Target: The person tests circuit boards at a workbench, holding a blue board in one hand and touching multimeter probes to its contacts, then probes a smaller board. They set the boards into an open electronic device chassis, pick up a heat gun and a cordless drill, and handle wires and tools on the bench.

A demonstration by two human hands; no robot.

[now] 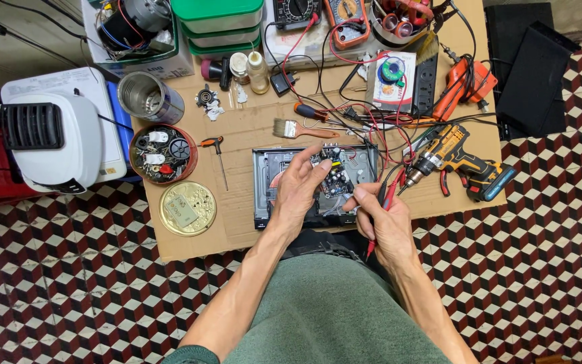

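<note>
While the wiring hides much of the circuit board (335,176), the open player case (264,182) sits mid-table on cardboard (237,135). Far left: steel can (148,98), bowl of small parts (163,154), gold lid (186,207). Left hand (298,192) rests loosely curled, fingertips on the board, gripping nothing. Right hand (385,226) pinches 2 probes (389,195), red and black; tips hard to make out. Drill (456,162) lies just right, leads tangled across it.

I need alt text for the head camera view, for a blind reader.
A person's left hand rests on an opened grey electronic device on a cardboard work surface, while the right hand holds red and black test probes beside it.
</note>
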